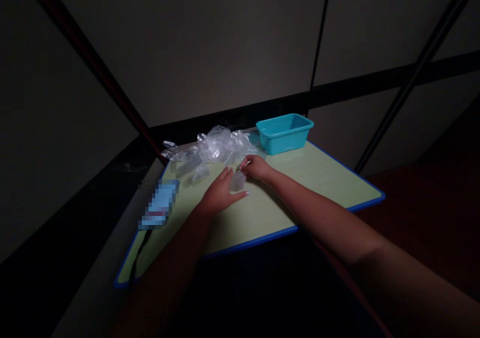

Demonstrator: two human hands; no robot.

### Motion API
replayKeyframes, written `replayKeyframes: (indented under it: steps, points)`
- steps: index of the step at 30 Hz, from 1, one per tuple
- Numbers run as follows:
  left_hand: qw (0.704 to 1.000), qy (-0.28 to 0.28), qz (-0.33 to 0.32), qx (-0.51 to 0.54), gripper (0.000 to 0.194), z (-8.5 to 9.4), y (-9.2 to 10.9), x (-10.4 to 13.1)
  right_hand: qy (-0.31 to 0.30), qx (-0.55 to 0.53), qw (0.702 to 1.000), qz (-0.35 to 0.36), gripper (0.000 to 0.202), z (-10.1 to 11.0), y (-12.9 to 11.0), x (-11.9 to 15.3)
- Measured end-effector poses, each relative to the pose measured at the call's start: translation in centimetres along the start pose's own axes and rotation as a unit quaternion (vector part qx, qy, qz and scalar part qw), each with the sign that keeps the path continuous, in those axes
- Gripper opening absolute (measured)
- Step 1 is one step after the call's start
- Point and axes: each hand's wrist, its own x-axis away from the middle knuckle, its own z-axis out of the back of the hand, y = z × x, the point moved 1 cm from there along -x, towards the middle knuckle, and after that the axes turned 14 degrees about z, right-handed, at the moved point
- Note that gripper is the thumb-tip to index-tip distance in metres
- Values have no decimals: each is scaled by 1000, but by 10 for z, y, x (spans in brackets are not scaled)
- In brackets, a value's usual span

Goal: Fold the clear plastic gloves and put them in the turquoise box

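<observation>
Between my hands, over the middle of the table (pixel 318 178), is a small clear plastic bag (pixel 237 181). My right hand (pixel 255 168) pinches its upper edge with thumb and fingertips. Thumb and fingers spread apart, my left hand (pixel 220 193) lies at the bag's left side; whether its fingertips touch the plastic I cannot tell. Just beyond both hands spreads a heap of crumpled clear plastic bags (pixel 221 148), shiny and loosely piled. Some flatter bags lie at its near left side.
A turquoise plastic basket (pixel 287 140) stands at the back right of the blue-edged table. At the left edge lies a blurred-out light blue device (pixel 159 205) with a dark cable (pixel 139 253). Behind the table rises a panelled wall (pixel 225 53).
</observation>
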Motion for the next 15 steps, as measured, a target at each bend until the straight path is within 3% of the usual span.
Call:
replayKeyframes:
  steps: [3,7,10,15]
  points:
    - [1000,-6,6,20,83,-12,2,-3,14,-46,998,-33,21,0,-3,1]
    - [1000,-3,3,10,55,-17,2,-8,9,-91,994,-58,22,-2,-4,1]
    - [1000,-3,2,24,42,-15,-1,-10,-5,-109,992,-67,19,-3,-5,0]
    - [995,-11,57,82,45,-4,-1,-9,1,-140,989,-43,27,3,-5,-2]
